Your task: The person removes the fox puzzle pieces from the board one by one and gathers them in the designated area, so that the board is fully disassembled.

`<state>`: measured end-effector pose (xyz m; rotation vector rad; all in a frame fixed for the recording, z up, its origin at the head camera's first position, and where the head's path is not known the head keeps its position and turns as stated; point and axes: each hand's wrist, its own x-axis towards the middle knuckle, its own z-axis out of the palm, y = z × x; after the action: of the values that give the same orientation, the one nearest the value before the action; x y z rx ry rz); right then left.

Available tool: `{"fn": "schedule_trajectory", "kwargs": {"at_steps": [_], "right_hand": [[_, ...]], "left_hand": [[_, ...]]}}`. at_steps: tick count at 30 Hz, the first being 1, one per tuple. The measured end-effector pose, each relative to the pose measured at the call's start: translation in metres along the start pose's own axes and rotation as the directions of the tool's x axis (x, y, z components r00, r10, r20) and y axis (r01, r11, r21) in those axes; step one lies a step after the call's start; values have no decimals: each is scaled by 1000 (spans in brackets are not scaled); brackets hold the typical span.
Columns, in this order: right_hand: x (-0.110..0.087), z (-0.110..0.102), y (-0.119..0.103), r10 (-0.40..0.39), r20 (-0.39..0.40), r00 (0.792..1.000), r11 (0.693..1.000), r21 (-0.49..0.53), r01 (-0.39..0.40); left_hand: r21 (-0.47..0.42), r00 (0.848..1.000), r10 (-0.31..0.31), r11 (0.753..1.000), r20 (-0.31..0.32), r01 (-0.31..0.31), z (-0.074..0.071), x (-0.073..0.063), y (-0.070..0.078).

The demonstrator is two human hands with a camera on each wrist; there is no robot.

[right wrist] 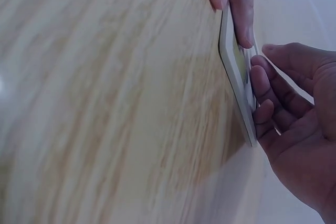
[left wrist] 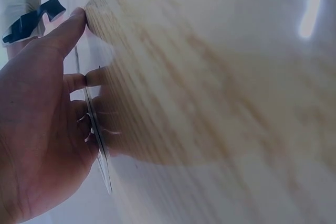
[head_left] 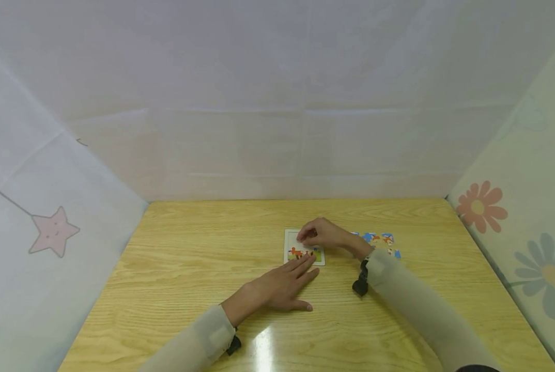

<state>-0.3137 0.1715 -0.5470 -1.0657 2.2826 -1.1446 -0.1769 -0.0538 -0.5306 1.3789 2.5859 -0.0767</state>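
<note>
A square puzzle board [head_left: 286,247] with a pale frame lies on the table, an orange animal on green showing in its near part. My left hand [head_left: 287,285] rests across the board's near edge, fingers straight and thumb spread to the side. Over the board's far part, my right hand [head_left: 326,233] bends its fingers down. In the right wrist view, the thumb and index finger of this hand [right wrist: 302,103] pinch a thin pale puzzle piece, seen edge-on and mostly hidden. Its other fingers touch the board [right wrist: 239,85].
Several loose blue and orange puzzle pieces [head_left: 388,238] lie right of the board, partly behind the right forearm. The wooden table [head_left: 203,243] meets pale cloth walls [head_left: 240,155] at its back and sides. Dark straps [head_left: 361,281] are on both wrists.
</note>
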Motion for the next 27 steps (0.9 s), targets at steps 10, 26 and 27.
{"fn": "schedule_trajectory", "kwargs": {"at_steps": [10, 26, 27], "right_hand": [[6, 4, -3, -25, 42, 999, 1000, 17, 24], [9, 11, -10, -33, 83, 996, 999, -13, 35], [10, 11, -10, -34, 85, 996, 999, -9, 35]], "left_hand": [[-10, 1000, 0, 1000, 6, 0, 1, 0, -1], [-18, 1000, 0, 1000, 3, 0, 4, 2, -3], [-16, 1000, 1, 1000, 2, -1, 4, 2, -3]]}}
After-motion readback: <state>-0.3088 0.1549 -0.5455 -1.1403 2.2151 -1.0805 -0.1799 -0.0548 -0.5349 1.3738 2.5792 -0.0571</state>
